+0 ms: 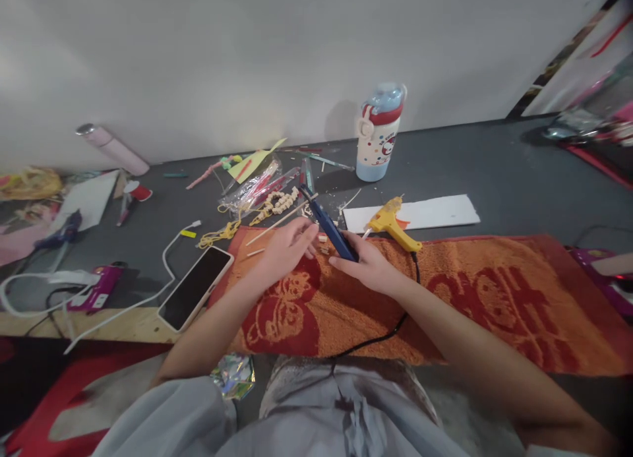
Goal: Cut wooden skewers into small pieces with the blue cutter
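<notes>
Blue cutter [330, 231] clenched in right hand [370, 267], centre frame, angled toward left hand [285, 247] — likely steadying stick [277, 224], grip unclear — over towel [494, 299].

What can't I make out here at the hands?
Head view:
- blue tool: lower end hidden in right hand; type unclear.
- bits by left hand: too small, blurred.
- glue gun cord: partly behind right forearm.
- pink thing: cut off by right edge.
</notes>
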Action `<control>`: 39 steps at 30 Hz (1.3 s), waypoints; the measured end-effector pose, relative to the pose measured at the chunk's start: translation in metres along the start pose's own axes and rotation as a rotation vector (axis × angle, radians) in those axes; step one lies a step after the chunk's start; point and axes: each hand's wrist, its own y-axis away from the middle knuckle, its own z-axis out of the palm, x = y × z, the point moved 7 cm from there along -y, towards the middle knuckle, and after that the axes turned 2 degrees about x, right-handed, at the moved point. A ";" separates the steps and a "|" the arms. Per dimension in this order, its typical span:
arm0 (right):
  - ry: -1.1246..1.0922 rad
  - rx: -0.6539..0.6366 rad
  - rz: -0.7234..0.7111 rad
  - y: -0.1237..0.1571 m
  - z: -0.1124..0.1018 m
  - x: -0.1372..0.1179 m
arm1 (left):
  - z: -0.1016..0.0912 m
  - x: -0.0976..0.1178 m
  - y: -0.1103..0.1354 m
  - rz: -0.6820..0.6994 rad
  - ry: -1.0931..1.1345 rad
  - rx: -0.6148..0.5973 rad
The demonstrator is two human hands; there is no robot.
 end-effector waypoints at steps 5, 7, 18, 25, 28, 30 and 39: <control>0.092 0.022 -0.008 0.001 -0.003 -0.004 | -0.038 0.023 0.013 0.395 -0.462 0.424; 0.126 0.036 -0.020 0.002 -0.003 -0.005 | -0.038 0.025 0.014 0.510 -0.693 0.496; 0.107 -0.090 -0.080 0.007 0.008 -0.002 | -0.037 -0.020 -0.004 0.312 -0.965 0.367; -0.023 -0.191 -0.019 0.007 0.010 -0.003 | -0.041 -0.027 -0.002 0.414 -0.925 0.433; -0.047 -0.198 -0.031 0.007 0.009 -0.005 | -0.044 -0.029 -0.002 0.394 -0.903 0.443; -0.022 -0.180 -0.059 0.007 0.009 -0.005 | -0.045 -0.030 -0.003 0.373 -0.874 0.452; 0.211 -0.072 -0.153 0.008 0.003 -0.009 | -0.041 -0.011 0.001 0.314 -0.590 0.335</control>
